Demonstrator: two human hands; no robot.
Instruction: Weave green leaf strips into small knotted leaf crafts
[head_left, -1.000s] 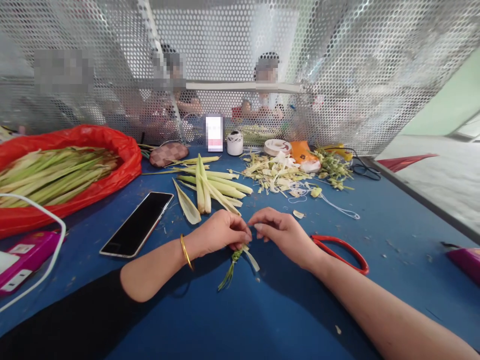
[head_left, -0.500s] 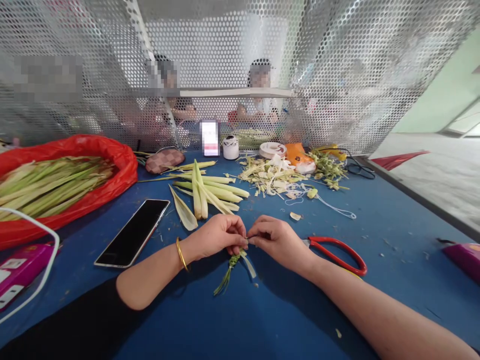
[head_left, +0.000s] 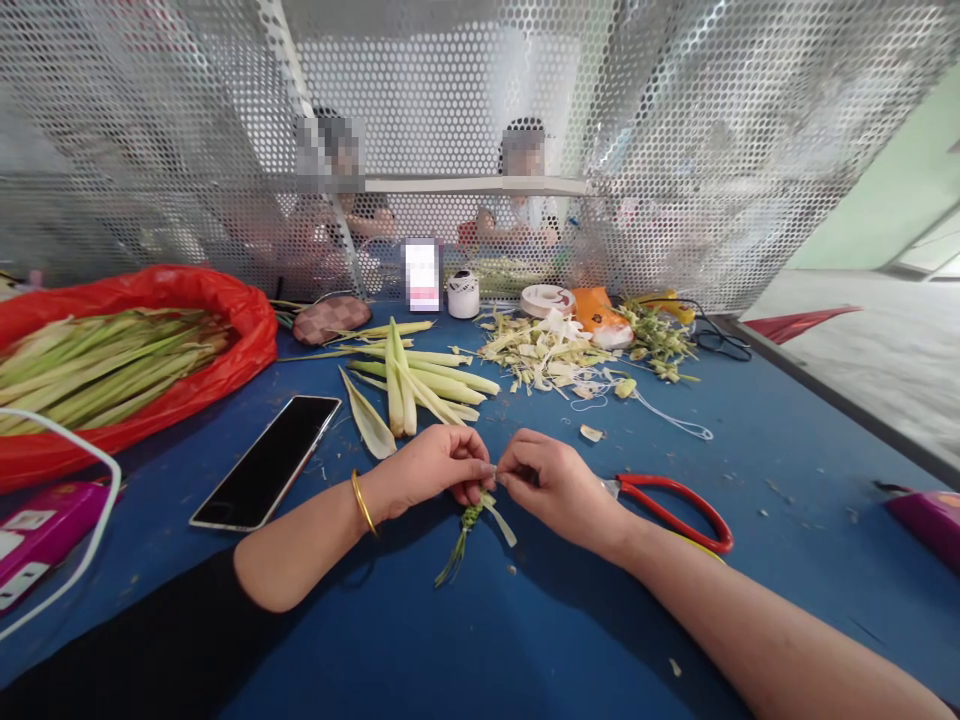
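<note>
My left hand (head_left: 439,468), with a gold bangle at its wrist, is closed with thumb and fingers on a small braided green leaf piece (head_left: 470,517). Thin green ends hang below it and a pale flat strip (head_left: 501,523) sticks out to the right. My right hand (head_left: 551,485) pinches close by, its fingertips almost meeting the left thumb; what lies between them is too small to make out. Beside the right wrist lie red-handled scissors (head_left: 679,508), their blades mostly hidden by that hand. Pale green leaf stalks (head_left: 427,380) lie just beyond the left hand.
A red plastic bag (head_left: 255,340) of long leaves stands left, with a phone (head_left: 266,465) and a purple power strip (head_left: 56,530) nearer. Leaf scraps (head_left: 536,350), a tape roll (head_left: 547,301) and a white jar (head_left: 463,296) stand before a perforated metal screen (head_left: 442,90). Two people sit beyond it.
The braided piece has shifted slightly up and right with my left hand. Both hands keep their pinch, fingertips close together. The view has moved a little.
</note>
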